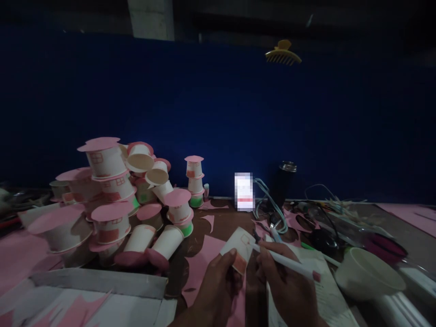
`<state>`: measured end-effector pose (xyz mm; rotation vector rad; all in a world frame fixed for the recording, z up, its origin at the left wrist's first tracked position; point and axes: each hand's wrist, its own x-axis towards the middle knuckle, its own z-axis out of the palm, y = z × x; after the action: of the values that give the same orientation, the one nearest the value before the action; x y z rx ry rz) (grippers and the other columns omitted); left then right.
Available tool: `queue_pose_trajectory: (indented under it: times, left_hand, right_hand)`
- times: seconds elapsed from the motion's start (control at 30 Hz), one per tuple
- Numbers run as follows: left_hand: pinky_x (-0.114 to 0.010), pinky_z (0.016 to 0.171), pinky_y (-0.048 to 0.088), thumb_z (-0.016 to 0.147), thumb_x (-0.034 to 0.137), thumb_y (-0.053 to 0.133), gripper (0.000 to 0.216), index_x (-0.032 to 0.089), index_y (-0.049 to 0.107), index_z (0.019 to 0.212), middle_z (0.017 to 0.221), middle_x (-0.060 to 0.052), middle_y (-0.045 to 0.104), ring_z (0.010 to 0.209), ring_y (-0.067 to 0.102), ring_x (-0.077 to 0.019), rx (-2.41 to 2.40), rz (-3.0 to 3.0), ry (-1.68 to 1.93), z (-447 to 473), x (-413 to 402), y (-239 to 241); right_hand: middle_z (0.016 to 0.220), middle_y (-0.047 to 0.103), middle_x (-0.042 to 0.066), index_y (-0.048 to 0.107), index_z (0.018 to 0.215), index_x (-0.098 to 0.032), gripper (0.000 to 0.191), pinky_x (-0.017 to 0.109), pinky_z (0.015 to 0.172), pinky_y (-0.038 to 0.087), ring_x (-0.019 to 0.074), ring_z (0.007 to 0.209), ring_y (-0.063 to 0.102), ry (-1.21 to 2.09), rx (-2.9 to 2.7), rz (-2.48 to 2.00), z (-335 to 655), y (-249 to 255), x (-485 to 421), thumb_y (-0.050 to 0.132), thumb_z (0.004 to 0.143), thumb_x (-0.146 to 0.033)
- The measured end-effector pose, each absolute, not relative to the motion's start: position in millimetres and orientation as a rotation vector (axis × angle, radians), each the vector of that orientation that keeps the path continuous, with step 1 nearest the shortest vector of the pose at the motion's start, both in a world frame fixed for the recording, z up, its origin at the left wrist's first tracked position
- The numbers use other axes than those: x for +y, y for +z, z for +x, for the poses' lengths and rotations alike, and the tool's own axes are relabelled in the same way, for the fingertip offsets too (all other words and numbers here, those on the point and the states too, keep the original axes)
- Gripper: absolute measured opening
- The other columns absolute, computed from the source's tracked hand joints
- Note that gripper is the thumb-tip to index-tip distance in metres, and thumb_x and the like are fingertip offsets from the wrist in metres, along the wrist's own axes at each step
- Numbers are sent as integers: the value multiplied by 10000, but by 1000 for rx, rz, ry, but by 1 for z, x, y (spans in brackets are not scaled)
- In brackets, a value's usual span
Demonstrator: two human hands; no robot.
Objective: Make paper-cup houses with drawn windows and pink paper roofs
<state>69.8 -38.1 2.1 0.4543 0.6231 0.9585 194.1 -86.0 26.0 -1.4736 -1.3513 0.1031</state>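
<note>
My left hand (218, 284) is closed around a white paper cup (238, 250) lying on its side, with a pink door patch and a drawn window on its wall. My right hand (284, 284) grips a white pen (286, 262) whose tip touches the cup near the window. Both hands hover low over the brown table (388, 215), above pink paper scraps (202, 265).
A heap of paper cups with pink round tops (112, 200) fills the left, with a small stack (195, 181) behind. A white cardboard box (98, 290) lies front left. A dark flask (285, 181), cables (272, 202), a white bowl (369, 272) and a lit screen (244, 191) stand right of centre.
</note>
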Motion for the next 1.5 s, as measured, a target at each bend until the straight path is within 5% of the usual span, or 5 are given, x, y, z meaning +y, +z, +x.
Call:
queue_pose_trajectory:
  times: [1.5]
  left_hand:
    - [-184,448,341,676,339,743,255,114,626,698,528,24,544,451,444,-64,623,511,942,66,-42,9]
  right_hand:
    - [691,710,56,618,928,-194,222,236,436,516,182,563,680,69,-1360,-1501,195,30,-85,515,886,-385]
